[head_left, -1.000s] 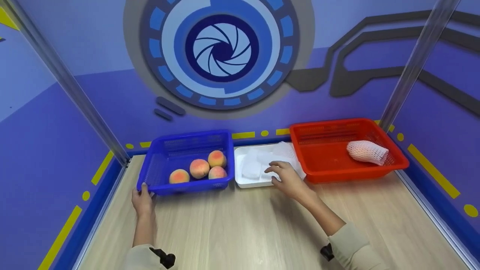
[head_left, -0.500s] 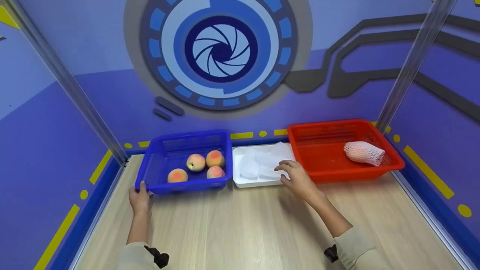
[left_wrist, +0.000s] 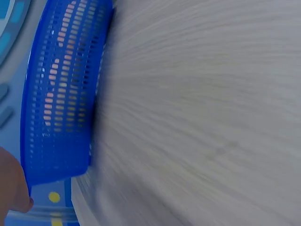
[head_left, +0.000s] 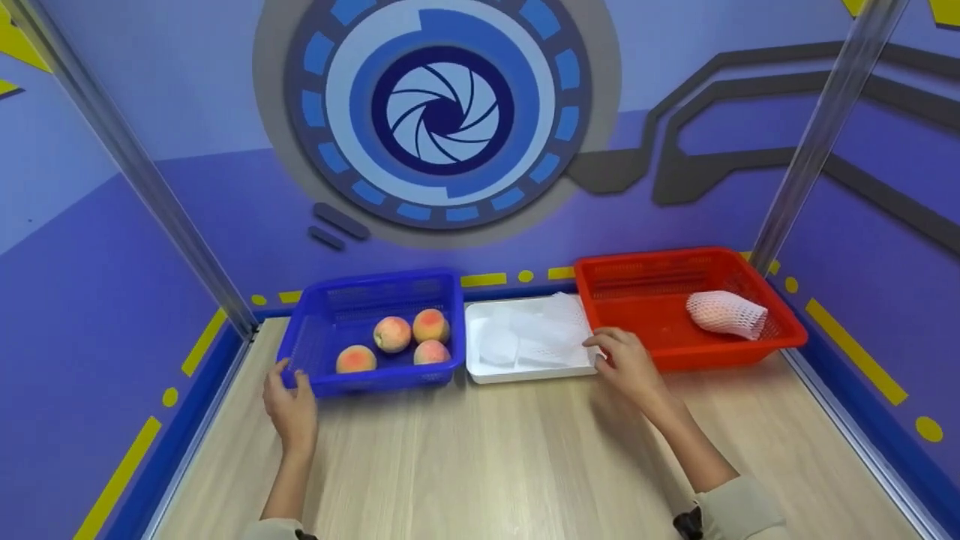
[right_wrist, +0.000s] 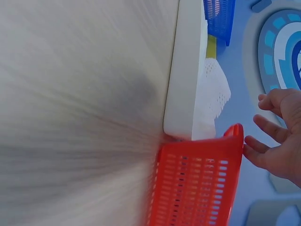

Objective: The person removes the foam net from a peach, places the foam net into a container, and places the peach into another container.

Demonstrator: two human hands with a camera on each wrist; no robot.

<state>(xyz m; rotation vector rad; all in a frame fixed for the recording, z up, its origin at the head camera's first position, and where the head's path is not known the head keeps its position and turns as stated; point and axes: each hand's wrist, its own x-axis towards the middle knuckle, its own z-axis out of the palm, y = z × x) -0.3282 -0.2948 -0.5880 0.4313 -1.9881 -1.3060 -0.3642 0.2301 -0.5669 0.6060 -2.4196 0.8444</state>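
Observation:
My left hand (head_left: 291, 412) is at the front left corner of the blue basket (head_left: 390, 379), fingers spread and touching its rim. In the left wrist view, part of that hand (left_wrist: 11, 183) shows beside the basket's end. Several peaches (head_left: 392, 334) lie in the blue basket. My right hand (head_left: 631, 371) hovers with loosely bent fingers by the front left corner of the red basket (head_left: 675, 356), holding nothing. In the right wrist view, its fingertips (right_wrist: 254, 146) are right at the red rim. One peach in a white foam net (head_left: 726, 313) lies in the red basket.
Between the baskets stands a white tray (head_left: 525, 376) with white foam nets (head_left: 544, 341) in it; one net leans up at the back. Behind the baskets rises a printed blue wall (head_left: 510, 247). Metal posts (head_left: 810, 150) stand at the corners. Wooden tabletop (head_left: 480, 457) lies in front.
My left hand has loosened from the basket corner and spread its fingers. My right hand has moved right, from over the tray to the red basket's corner. One peach in the blue basket has rolled slightly.

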